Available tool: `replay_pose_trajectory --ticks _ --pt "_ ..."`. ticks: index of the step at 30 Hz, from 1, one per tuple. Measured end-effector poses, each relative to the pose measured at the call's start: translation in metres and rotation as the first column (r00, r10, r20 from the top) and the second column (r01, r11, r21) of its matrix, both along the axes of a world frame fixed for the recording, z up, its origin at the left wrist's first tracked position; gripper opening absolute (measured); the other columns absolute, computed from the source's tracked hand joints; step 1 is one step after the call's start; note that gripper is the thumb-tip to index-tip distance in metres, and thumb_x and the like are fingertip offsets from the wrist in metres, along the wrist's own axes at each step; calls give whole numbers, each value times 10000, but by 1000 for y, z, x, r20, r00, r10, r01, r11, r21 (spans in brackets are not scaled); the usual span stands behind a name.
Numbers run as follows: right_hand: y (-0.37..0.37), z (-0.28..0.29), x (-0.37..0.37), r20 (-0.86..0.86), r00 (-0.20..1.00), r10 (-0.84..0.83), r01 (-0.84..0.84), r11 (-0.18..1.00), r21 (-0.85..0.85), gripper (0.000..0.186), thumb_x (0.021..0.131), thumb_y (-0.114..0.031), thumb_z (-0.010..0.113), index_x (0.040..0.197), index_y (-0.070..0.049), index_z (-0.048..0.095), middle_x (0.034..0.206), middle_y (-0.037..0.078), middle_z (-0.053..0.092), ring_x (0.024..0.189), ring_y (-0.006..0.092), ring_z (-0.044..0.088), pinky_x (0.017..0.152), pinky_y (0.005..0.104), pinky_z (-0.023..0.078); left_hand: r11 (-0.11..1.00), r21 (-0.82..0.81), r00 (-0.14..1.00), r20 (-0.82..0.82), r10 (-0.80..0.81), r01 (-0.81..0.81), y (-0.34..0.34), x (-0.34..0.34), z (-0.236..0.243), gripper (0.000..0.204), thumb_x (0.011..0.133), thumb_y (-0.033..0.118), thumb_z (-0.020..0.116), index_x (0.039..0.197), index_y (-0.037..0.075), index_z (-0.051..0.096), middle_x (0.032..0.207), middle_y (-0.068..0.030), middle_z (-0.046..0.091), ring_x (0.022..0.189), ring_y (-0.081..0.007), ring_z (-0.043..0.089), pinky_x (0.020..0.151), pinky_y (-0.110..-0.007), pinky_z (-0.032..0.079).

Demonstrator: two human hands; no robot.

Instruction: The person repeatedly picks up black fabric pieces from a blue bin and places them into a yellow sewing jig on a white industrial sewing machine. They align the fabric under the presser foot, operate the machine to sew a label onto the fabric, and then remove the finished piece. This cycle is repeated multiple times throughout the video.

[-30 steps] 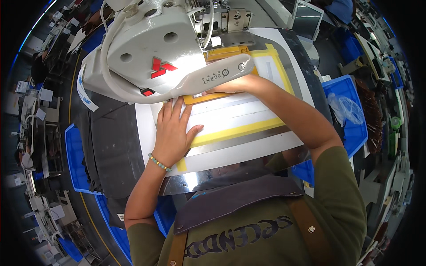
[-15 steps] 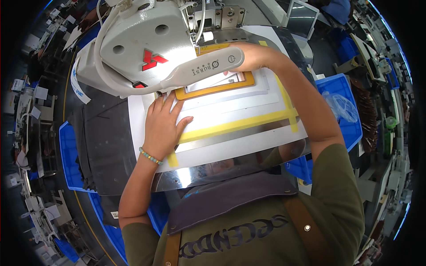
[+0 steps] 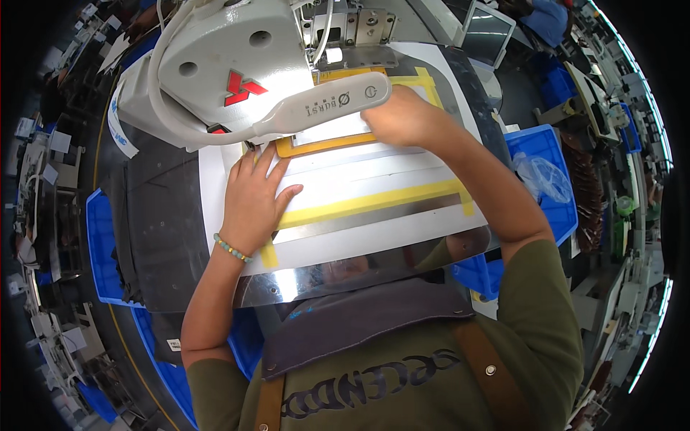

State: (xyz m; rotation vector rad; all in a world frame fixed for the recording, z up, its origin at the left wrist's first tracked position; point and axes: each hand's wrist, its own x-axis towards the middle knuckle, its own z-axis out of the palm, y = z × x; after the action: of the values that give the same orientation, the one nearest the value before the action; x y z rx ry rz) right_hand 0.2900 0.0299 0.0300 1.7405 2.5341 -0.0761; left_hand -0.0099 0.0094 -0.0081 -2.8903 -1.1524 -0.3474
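My left hand (image 3: 253,197) lies flat and spread on a white sheet (image 3: 438,221), its fingertips at the near left corner of a yellow-orange frame (image 3: 330,146). A bead bracelet circles that wrist. Over the frame's right end is my right hand (image 3: 402,118), blurred, with its fingers curled in; what they hold, if anything, is hidden. Within the frame lies a white piece (image 3: 334,132), partly covered by a grey lamp wand (image 3: 323,104). Yellow tape (image 3: 374,203) runs along the sheet, which rests on a shiny metal plate (image 3: 345,276).
The pale sewing machine head (image 3: 215,65) stands over the far left of the work. Dark fabric (image 3: 158,230) covers the left side of the table. Blue bins stand at the left (image 3: 104,248) and right (image 3: 550,147), the right one holding clear plastic. A screen (image 3: 485,32) stands at far right.
My right hand has come nearer and slightly inward, from the frame's far right part to its right end, and its fingers have curled. My left hand keeps its place on the sheet. The view shifted slightly.
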Motion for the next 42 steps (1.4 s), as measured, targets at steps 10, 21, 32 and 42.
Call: replay_pose_trajectory --ticks 10,21,32,42 --pt "-64 20 44 -303 925 -231 258 965 53 132 926 -103 543 872 -7 616 908 139 633 933 361 609 845 455 507 995 -97 999 36 11 -8 -1 -11 1 611 973 393 631 1434 5 534 1539 -199 464 1451 -407 372 1184 -486 311" --pt "-169 -35 -2 -227 945 -235 251 967 42 702 1050 -470 471 1580 -28 342 1671 282 166 1545 478 149 1236 598 136 853 37 848 133 512 -521 9 -177 40 460 957 317 671 1317 32 648 1371 -157 630 1314 -351 540 1084 -440 450" --pt "-161 -39 -20 -450 878 -162 196 980 31 673 1085 -477 370 1525 31 390 1671 265 187 1540 459 185 1241 549 162 572 54 561 -134 817 -819 58 -344 -25 384 912 113 612 1275 -9 637 1220 -191 662 1124 -364 645 968 -460 523" --pt "-149 -6 -1 -511 853 -102 187 975 119 417 1048 -249 513 1373 5 572 1582 221 406 1507 400 315 1224 516 243 412 112 421 83 903 -904 81 -349 2 278 980 211 560 897 73 787 919 -214 731 902 -395 709 811 -511 573"
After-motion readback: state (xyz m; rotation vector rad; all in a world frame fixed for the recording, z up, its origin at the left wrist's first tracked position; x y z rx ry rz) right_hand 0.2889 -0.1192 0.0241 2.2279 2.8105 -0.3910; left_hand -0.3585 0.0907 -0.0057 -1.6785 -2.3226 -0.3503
